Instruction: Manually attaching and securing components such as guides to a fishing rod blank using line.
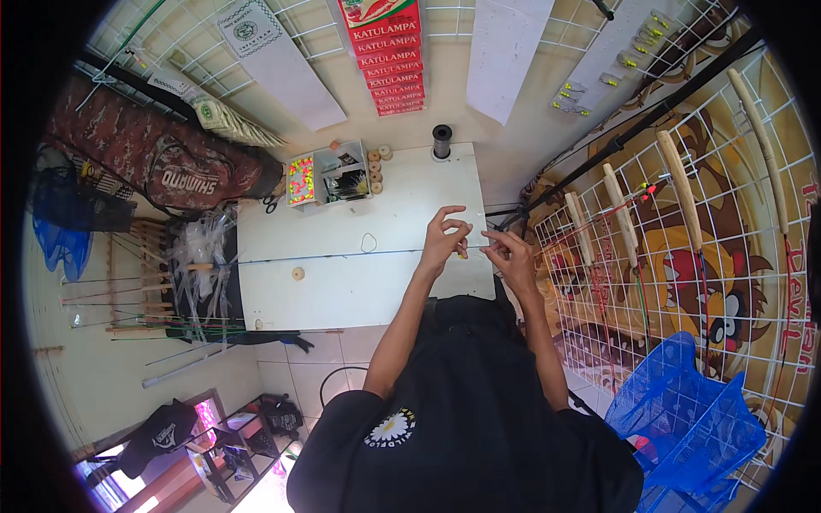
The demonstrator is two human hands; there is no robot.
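Observation:
Above the right end of a white table (pixel 342 295), both of my hands are raised close to each other, a small gap between them. My left hand (pixel 442 243) has thumb and fingers pinched together, the index finger stretched out to the right. A tiny yellow piece shows at its fingertips, too small to name. My right hand (pixel 513 258) is pinched too, fingertips facing the left hand; whatever lies in them cannot be made out. Beneath the hands, a thin blue rod or line (pixel 342 256) crosses the table. A thin dark loop (pixel 369 243) and a small beige ring (pixel 298 274) lie to the left.
At the table's back stand a tray of bright floats (pixel 302 179), a white box (pixel 330 190), several cork rings (pixel 375 175) and a black cylinder (pixel 441 142). A wire grid (pixel 633 274) with rods is on the right, above blue nets (pixel 684 415). A camouflage bag (pixel 188 171) is at left.

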